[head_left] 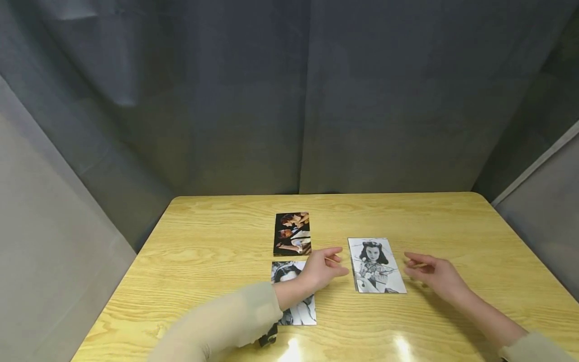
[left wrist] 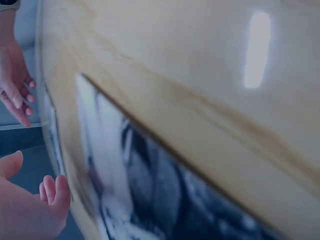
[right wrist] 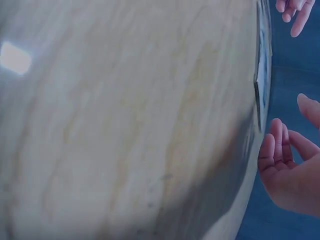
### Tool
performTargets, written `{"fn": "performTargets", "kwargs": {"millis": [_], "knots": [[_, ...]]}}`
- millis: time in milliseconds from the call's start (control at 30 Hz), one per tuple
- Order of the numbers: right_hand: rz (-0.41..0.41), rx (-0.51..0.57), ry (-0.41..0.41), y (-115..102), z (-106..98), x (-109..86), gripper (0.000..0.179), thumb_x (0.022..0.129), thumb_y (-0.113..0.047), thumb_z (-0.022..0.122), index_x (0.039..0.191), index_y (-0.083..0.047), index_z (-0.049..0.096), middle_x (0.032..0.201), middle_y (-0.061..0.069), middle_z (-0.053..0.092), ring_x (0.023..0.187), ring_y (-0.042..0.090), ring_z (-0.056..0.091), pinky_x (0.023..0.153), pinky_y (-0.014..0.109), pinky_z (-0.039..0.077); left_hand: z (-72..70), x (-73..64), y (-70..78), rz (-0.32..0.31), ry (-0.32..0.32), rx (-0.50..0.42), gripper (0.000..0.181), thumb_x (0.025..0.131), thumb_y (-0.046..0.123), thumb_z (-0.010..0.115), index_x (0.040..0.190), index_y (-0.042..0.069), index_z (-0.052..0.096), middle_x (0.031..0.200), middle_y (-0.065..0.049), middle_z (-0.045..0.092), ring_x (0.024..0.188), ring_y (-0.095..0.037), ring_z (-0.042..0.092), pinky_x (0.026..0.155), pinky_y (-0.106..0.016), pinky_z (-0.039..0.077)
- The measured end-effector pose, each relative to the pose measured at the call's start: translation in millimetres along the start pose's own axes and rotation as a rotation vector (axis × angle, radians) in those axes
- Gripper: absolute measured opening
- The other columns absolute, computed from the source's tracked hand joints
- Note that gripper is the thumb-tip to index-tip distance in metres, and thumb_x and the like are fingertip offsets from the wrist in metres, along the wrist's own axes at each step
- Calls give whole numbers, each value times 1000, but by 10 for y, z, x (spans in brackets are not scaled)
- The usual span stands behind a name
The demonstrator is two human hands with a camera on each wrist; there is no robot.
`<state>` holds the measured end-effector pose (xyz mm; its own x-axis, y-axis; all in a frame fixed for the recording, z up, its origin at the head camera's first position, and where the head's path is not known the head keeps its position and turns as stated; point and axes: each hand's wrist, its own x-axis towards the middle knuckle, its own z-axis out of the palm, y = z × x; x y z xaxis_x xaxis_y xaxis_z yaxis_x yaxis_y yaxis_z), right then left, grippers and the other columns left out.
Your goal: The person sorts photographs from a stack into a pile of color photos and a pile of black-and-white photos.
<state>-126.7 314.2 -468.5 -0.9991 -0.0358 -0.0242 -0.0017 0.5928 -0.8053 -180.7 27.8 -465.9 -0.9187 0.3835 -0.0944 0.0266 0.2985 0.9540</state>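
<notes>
A black-and-white portrait photo card [head_left: 373,269] lies on the wooden table between my two hands, its near-left edge looking slightly thick, like a small stack. To its left, my left hand [head_left: 322,268] hovers with fingers loosely bent and nothing in them. On the other side, my right hand [head_left: 436,275] is held just off the card's right edge, also holding nothing. Beneath my left forearm lies a second black-and-white photo card [head_left: 300,311], partly hidden by the wrist. Its corner and surface fill much of the left wrist view. A colour photo card [head_left: 293,234] with a dark background lies farther back.
The wooden table [head_left: 217,236] has rounded far corners and a glossy top with light reflections. Dark curtains [head_left: 244,100] hang behind it, and grey panels stand at both sides. A small dark object [head_left: 269,336] shows below my left sleeve.
</notes>
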Motion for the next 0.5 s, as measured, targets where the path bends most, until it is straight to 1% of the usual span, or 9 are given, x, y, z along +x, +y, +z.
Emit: {"fn": "performTargets", "kwargs": {"millis": [133, 200, 233, 333, 400, 500], "knots": [[2, 5, -32, 74, 33, 21, 56, 92, -19, 69, 132, 14, 49, 112, 25, 63, 83, 10, 61, 58, 28, 50, 89, 57, -63, 11, -32, 36, 48, 81, 2, 77, 126, -4, 62, 89, -6, 63, 69, -4, 54, 63, -20, 48], [1, -5, -43, 108, 56, 37, 56, 91, -19, 70, 130, 15, 50, 111, 24, 64, 85, 12, 62, 60, 27, 50, 112, 68, -63, 16, -43, 73, 46, 81, 4, 78, 124, -3, 63, 84, -2, 63, 69, -4, 55, 66, -21, 49], [-1, -14, -46, 116, 63, 46, 56, 90, -18, 71, 129, 16, 51, 110, 23, 65, 87, 14, 62, 61, 26, 50, 117, 71, -49, 31, -47, 101, 45, 82, 5, 77, 124, -3, 64, 81, 1, 62, 69, -4, 54, 66, -21, 49], [-19, -63, -43, 126, 75, 70, 54, 89, -19, 72, 126, 16, 55, 106, 20, 66, 90, 20, 64, 67, 24, 51, 139, 93, -30, 41, -53, 172, 45, 81, 10, 78, 123, -2, 65, 78, 6, 61, 69, -3, 54, 70, -20, 48], [-36, -84, -45, 121, 83, 80, 51, 89, -18, 73, 123, 17, 56, 102, 17, 67, 89, 22, 64, 69, 24, 51, 158, 111, -29, 28, -58, 212, 46, 81, 13, 79, 123, -1, 66, 76, 8, 61, 69, -2, 53, 71, -20, 47], [-49, -103, -42, 101, 97, 90, 49, 87, -17, 74, 120, 16, 59, 98, 12, 67, 85, 21, 63, 68, 24, 50, 188, 134, -43, -3, -60, 271, 47, 79, 16, 81, 123, 2, 67, 75, 10, 61, 67, -2, 51, 71, -20, 46]]}}
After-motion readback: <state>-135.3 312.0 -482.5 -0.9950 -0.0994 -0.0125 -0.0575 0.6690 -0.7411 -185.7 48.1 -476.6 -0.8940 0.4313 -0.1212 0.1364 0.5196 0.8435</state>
